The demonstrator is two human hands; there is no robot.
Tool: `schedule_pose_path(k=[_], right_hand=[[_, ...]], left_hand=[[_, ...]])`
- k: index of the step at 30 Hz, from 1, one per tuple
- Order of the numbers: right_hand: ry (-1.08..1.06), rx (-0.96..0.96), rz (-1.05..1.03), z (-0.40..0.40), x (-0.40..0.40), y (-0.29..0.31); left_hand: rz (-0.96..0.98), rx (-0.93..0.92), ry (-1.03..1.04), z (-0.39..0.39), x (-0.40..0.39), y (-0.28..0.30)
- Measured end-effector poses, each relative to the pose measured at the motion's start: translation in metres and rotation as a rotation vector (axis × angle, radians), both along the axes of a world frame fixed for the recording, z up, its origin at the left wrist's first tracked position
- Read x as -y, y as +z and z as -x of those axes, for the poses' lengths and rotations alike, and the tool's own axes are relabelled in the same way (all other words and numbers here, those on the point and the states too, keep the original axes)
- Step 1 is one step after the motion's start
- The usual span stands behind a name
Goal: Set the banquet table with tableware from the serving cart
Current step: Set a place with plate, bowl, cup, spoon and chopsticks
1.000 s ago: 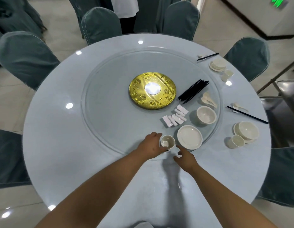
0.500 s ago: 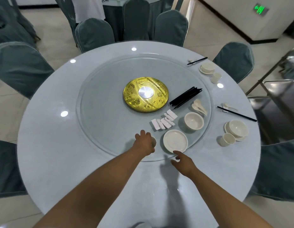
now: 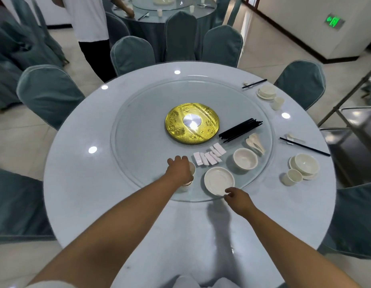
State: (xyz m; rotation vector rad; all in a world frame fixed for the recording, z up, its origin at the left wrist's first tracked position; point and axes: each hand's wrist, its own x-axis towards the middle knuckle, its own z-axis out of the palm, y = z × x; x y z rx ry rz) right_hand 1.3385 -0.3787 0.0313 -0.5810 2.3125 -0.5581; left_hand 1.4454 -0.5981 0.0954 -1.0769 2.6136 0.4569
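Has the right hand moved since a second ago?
Barely: the right hand stays at the near rim of the flat white plate, fingers touching it.

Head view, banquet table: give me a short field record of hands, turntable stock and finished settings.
left hand: grips stack of cream cups on the clear glass turntable
right hand: fingertips at near rim of stacked white plates
turntable stock: cream bowls, white rectangular chopstick rests, bundle of black chopsticks, cream spoons, gold centre disc
finished settings: two on right side of the pale blue round table, near one, far one
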Motion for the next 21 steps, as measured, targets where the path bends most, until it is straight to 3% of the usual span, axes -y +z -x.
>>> schedule_pose_path(k=[7,21], right_hand=[[-0.063,0.003,0.034,-0.022,-0.025,0.005],[-0.142,0.109,-0.066,-0.046,-0.114,-0.028]], left_hand=[[-0.003,-0.067,-0.028,-0.023,-0.036,0.014],[-0.192,0.124,-0.048,-0.075,-0.119,-0.07]])
